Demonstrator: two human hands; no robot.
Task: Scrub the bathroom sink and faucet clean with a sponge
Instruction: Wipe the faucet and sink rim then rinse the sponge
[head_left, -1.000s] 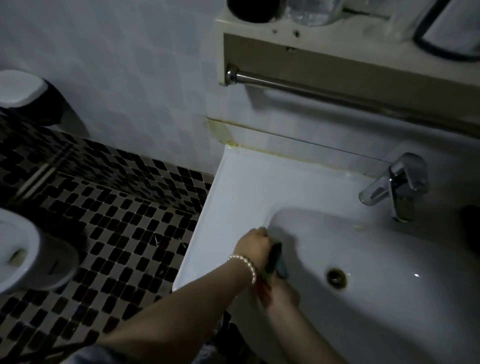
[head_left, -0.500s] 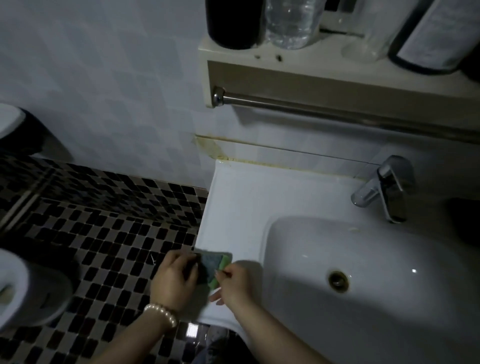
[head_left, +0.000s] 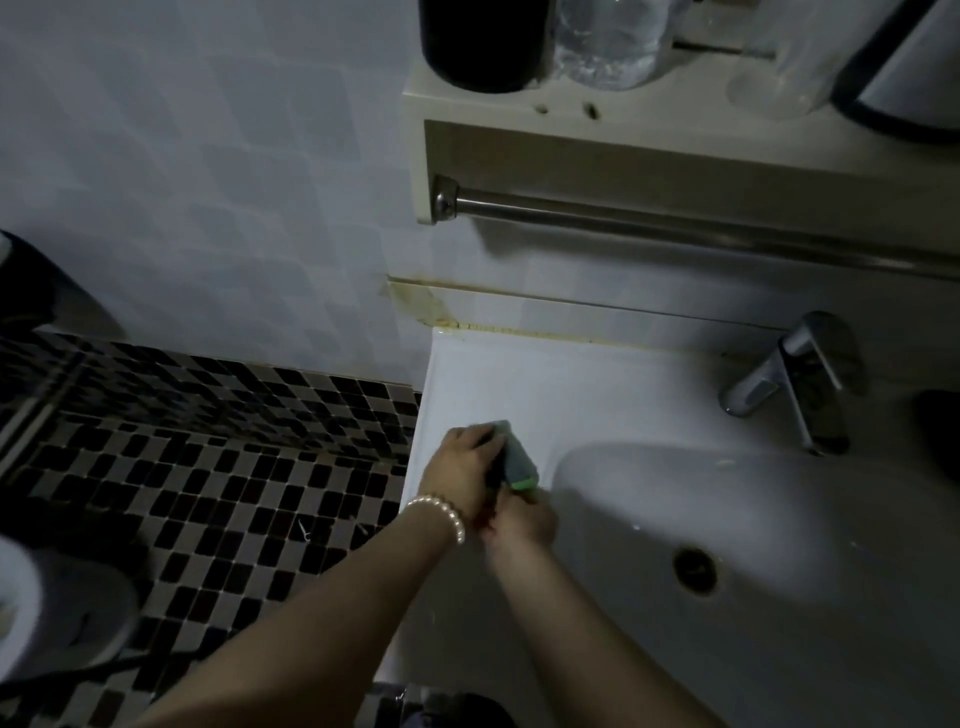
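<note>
The white sink fills the lower right of the view, its flat left ledge serving as a counter beside the basin, with the drain low in the bowl and the chrome faucet at the back rim. Above it, a shelf with a metal towel bar carries a dark container and a clear bottle. Black-and-white mosaic floor spreads to the left.

Half a second ago the sponge sat near the front corner of the ledge, spread flat between both hands; now it has travelled up the ledge toward the wall and turned on edge, which suggests a forward scrubbing stroke along the left ledge is under way. The faucet and the basin are not being touched at this moment.

The left hand, with a pearl bracelet at the wrist, curls over the sponge and grips it. The right hand sits just behind, touching the sponge's near end; the light is dim, so it probably pinches that end, though its fingers are hidden.

The sponge's long axis runs roughly from the person toward the wall, slightly angled, with its green edge nearest the person and the darker scouring side facing right, toward the basin.
</note>
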